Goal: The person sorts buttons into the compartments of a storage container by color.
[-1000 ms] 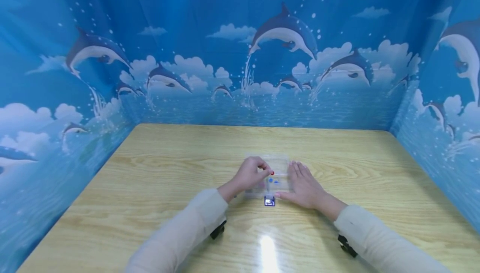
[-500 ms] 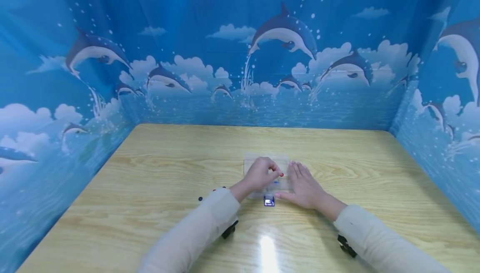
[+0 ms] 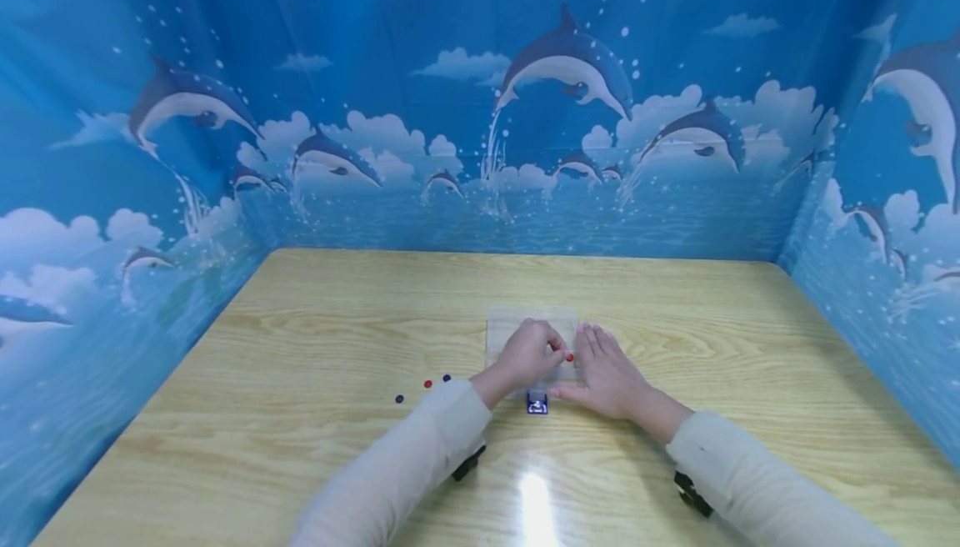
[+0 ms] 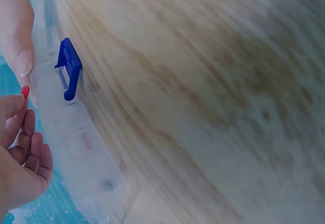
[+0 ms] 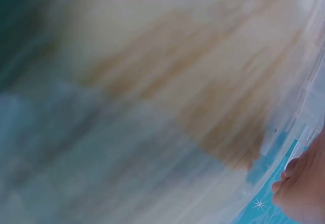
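Note:
Between thumb and forefinger, my left hand (image 3: 528, 353) pinches a small round red button (image 4: 25, 91), held over the right part of a clear plastic box (image 3: 501, 327). The box has compartments and a blue latch (image 3: 537, 402) at its near side, which hangs outward in the left wrist view. My right hand (image 3: 606, 380) lies along the box's right side with fingers straight and thumb at the near edge. My left hand covers much of the inside of the box. Through the cloudy wall, a pinkish piece (image 4: 87, 140) and a dark one (image 4: 107, 184) show faintly.
Left of the box, a red button (image 3: 428, 383) and two dark buttons (image 3: 400, 398) lie on the wood-grain table (image 3: 337, 313). A blue dolphin-print curtain (image 3: 465, 147) encloses the back and sides of the table.
My left hand has moved right across the box and slightly nearer, carrying the red button. The sleeve's shift has uncovered the buttons on the table. My right hand has stayed in place.

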Motion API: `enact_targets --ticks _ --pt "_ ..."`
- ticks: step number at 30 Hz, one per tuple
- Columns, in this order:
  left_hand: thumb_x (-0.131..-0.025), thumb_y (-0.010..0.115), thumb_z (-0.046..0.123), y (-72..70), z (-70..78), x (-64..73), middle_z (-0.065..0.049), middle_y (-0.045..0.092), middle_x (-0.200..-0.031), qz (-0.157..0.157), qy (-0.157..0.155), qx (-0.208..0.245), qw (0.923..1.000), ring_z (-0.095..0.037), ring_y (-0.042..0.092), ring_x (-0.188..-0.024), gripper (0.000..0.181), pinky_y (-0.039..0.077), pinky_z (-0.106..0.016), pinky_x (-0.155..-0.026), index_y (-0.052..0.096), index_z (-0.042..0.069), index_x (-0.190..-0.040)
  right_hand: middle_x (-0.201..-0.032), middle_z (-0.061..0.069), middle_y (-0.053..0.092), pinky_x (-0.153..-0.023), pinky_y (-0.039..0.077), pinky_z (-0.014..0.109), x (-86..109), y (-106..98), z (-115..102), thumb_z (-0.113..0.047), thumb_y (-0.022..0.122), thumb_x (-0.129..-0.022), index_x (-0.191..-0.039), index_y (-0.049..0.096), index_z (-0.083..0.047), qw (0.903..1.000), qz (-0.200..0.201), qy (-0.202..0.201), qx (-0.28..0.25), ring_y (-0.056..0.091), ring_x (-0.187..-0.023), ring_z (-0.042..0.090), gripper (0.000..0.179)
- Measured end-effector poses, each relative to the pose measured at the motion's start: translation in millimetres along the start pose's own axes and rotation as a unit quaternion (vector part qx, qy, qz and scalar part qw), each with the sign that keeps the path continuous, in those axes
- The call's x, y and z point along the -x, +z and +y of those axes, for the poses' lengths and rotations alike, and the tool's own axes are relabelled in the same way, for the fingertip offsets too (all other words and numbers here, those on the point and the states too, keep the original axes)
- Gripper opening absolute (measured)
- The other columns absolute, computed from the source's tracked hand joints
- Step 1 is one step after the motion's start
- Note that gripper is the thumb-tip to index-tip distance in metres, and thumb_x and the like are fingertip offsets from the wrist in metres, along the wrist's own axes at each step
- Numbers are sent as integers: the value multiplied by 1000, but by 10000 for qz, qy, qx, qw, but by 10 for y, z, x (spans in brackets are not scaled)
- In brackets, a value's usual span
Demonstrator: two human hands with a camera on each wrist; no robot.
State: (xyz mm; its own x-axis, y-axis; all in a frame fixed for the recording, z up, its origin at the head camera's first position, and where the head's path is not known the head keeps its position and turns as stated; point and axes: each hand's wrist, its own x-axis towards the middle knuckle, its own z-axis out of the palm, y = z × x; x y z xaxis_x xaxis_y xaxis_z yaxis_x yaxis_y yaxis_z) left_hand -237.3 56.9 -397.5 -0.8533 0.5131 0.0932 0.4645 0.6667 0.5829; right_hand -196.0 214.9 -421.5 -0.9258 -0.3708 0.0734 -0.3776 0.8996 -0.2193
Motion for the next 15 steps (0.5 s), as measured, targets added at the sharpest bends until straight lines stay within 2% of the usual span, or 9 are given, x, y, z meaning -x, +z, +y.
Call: enact_targets --ticks 4,10,15 --pt "-86 64 17 9 1 2 4 64 -84 -24 -45 -74 10000 -10 50 -84 9 43 -19 -77 72 13 -81 -145 35 21 -111 19 56 2 1 0 -59 52 -84 -138 22 16 10000 -37 14 6 18 -136 49 97" --pt "-83 69 17 11 -7 17 6 66 -82 -27 111 -185 9998 -7 51 -84 5 43 -21 -85 72 14 -80 -146 35 20 -112 17 55 -4 12 4 -60 52 -84 -138 21 16 10000 -66 46 15 18 -136 49 98" --pt "-83 68 17 -2 -15 31 5 66 -84 95 196 -114 9997 -9 54 -85 5 44 -22 -86 72 13 -83 -145 35 21 -112 18 55 -7 23 12 -61 51 -84 -138 22 16 10000 -59 43 24 19 -136 49 99"
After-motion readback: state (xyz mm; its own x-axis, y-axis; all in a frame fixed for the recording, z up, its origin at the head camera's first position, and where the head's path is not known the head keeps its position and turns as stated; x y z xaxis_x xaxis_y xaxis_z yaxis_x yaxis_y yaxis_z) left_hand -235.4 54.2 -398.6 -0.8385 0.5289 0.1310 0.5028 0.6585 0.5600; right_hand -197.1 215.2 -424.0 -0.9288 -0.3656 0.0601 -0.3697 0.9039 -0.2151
